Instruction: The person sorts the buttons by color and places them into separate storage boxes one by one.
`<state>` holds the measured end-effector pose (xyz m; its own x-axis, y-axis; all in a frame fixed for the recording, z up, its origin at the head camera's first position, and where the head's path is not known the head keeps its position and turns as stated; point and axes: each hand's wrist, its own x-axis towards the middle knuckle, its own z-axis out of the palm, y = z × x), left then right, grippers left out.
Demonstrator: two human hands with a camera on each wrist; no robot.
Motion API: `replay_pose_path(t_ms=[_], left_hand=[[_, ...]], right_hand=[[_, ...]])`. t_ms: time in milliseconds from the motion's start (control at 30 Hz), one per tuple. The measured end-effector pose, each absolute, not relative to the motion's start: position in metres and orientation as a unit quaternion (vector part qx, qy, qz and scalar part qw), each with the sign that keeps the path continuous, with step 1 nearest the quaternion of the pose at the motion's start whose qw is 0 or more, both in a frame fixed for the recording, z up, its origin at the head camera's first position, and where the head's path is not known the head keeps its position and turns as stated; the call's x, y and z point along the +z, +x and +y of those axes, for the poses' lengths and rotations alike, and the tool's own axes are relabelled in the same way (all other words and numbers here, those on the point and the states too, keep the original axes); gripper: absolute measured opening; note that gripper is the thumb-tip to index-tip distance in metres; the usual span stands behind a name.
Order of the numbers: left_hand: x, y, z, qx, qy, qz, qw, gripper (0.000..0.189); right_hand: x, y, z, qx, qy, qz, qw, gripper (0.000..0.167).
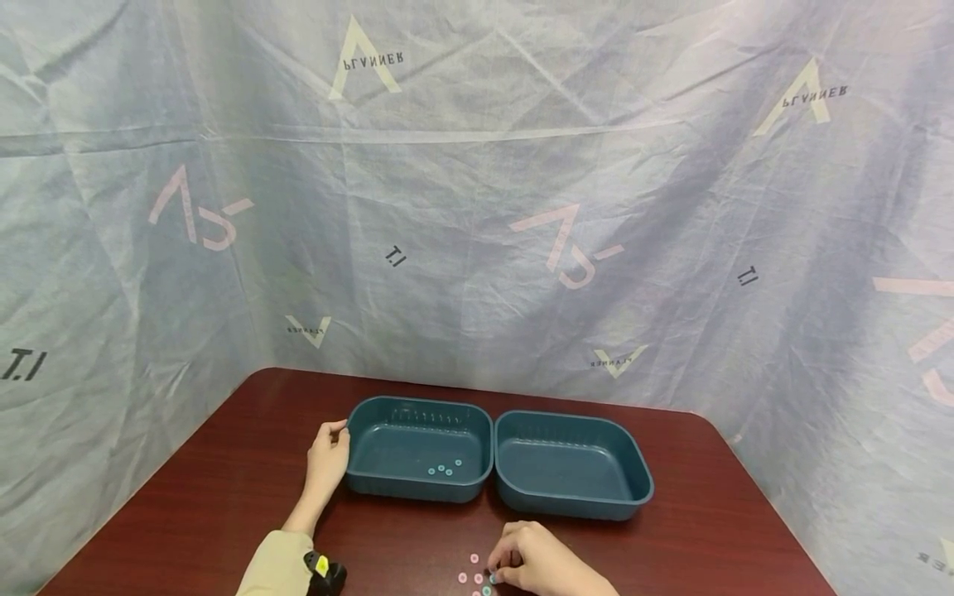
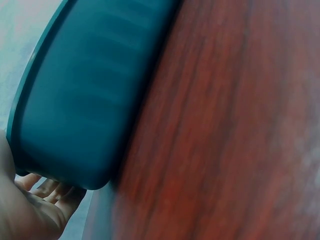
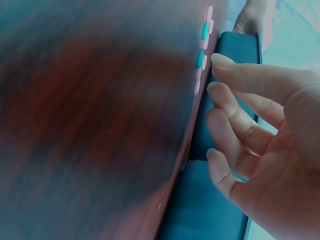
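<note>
My left hand [image 1: 328,455] holds the left end of a dark teal plastic bin [image 1: 417,487], thumb at the rim and fingers against the outer end wall [image 2: 60,180]. Inside that bin lie several small light-blue button-like discs [image 1: 441,468]. Low over the table, my right hand [image 1: 540,556] has its bent fingers and thumb at a small teal disc [image 1: 493,579]. In the right wrist view the thumb and fingertips [image 3: 220,60] stand apart, close to a teal disc [image 3: 200,59], with nothing visible between them. Several pink discs [image 1: 463,578] and another teal disc [image 1: 487,591] lie beside it.
A second dark teal bin [image 1: 570,502] stands at the right, touching the first one. Both are on a reddish-brown wooden table [image 1: 246,480] with rounded far corners. A pale printed cloth [image 1: 462,199] hangs behind the table and along its sides.
</note>
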<state>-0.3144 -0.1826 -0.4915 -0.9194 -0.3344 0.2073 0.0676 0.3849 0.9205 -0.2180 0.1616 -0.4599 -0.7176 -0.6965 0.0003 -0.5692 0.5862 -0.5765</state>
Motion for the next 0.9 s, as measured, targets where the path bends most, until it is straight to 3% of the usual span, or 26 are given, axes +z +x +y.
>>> replay_pose_path(t_ms=[600,900], left_hand=[[-0.4902,-0.3128,-0.1831,-0.552,0.08,-0.81,0.183,0.034],[-0.4916,-0.3141,-0.1832,-0.548,0.08,-0.812,0.182,0.034]], right_hand=[[-0.4636,-0.2199,0.1557,-0.211,-0.394,0.893,0.06,0.011],[-0.46,-0.2178,0.1539,-0.214,-0.37,0.901,0.074,0.008]])
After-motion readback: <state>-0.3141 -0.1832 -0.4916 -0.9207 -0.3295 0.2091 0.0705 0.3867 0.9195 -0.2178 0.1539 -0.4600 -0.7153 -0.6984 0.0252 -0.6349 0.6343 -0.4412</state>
